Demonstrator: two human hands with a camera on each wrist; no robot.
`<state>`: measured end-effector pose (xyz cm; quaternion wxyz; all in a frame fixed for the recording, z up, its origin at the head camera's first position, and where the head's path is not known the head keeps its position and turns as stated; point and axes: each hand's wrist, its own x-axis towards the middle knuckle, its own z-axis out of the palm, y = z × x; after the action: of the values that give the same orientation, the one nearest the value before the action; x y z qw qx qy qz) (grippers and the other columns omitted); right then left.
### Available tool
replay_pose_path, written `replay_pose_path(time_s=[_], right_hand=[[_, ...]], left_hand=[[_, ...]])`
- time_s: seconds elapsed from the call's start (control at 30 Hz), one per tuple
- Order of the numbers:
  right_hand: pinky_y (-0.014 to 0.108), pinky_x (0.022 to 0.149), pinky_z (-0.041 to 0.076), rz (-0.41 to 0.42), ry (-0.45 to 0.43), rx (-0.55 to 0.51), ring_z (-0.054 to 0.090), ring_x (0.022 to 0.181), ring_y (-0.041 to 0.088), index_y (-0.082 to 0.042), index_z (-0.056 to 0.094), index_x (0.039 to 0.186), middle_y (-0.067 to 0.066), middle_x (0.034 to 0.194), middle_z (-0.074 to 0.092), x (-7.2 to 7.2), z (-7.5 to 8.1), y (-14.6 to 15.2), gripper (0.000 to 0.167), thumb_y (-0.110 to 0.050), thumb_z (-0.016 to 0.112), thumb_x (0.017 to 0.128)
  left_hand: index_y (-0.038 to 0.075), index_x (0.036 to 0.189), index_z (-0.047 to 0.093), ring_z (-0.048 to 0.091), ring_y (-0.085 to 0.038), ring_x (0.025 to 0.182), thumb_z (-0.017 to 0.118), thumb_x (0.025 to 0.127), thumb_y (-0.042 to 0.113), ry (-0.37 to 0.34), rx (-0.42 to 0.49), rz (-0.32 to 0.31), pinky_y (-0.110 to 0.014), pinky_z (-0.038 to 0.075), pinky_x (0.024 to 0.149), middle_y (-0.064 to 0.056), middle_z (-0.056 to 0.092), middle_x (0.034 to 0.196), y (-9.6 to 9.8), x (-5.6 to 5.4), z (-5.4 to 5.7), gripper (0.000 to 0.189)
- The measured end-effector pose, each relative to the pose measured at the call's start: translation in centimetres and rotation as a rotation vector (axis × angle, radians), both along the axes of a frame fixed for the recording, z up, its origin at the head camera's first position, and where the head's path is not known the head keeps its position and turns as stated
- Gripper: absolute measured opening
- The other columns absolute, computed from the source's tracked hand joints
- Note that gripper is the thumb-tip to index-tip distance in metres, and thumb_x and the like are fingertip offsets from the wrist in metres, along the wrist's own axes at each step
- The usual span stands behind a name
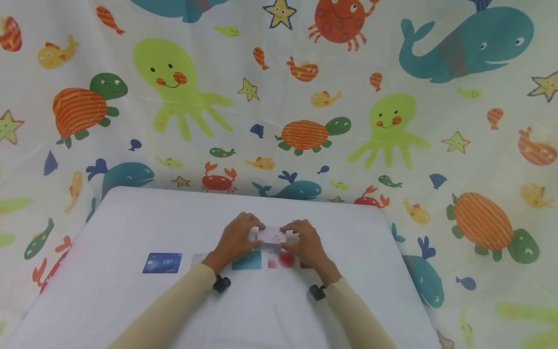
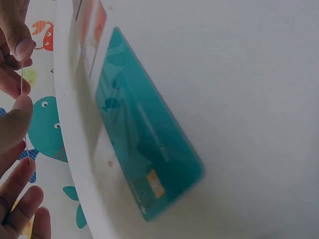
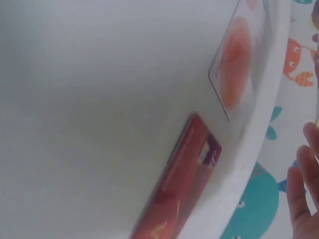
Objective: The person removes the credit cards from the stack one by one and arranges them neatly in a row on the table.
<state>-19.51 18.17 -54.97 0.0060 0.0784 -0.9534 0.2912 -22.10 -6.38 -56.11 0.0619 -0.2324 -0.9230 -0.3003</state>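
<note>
Both hands hold a pale card with pinkish marks point(image 1: 272, 234) above the row of cards. My left hand point(image 1: 237, 237) pinches its left end between thumb and fingers, and my right hand point(image 1: 306, 242) does the same at the right end. Seen from the left wrist, that card is a thin edge between the fingertips. Nearest below the hands lie a teal card with a chip point(image 2: 144, 129) and a white card with a red circle point(image 3: 235, 62). A red card point(image 3: 174, 186) lies under the right hand, partly hidden in the head view.
A blue card marked VIP point(image 1: 162, 262) lies at the left of the row. Beside it a pale card point(image 1: 199, 259) is partly covered by the left wrist. The white table point(image 1: 131, 218) ends at a curtain printed with sea animals point(image 1: 270, 106).
</note>
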Motion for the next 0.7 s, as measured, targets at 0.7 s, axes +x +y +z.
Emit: replay_pose_path(time_s=[0.7], right_hand=[[0.037, 0.091, 0.061, 0.020, 0.096, -0.059, 0.061, 0.109, 0.012, -0.029, 0.078, 0.125, -0.012, 0.124, 0.075, 1.8, 1.2, 3.6, 0.045, -0.034, 0.093, 0.083]], left_hand=[[0.019, 0.127, 0.078, 0.062, -0.018, 0.111, 0.097, 0.078, 0.034, 0.037, -0.024, -0.083, -0.036, 0.062, 0.100, -0.002, 0.072, 0.120, 2.9, 1.1, 1.6, 0.055]])
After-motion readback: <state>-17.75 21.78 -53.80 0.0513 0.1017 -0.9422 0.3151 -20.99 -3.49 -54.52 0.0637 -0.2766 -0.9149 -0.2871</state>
